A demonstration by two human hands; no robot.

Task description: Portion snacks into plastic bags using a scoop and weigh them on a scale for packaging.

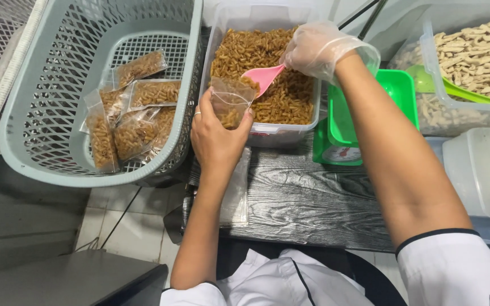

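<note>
- The right hand (317, 50) wears a thin, clear disposable plastic glove, loose and crinkled, with its open cuff ending at the wrist.
- The left hand (218, 136) is bare, with a slim pale ring on one finger.
- Both forearms are uncovered.
- The person wears a white short-sleeved top; a narrow dark piping edges each sleeve hem, and dark lettering shows partly on the right sleeve.

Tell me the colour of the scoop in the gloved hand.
Pink; the scoop shows best in the head view.
</note>
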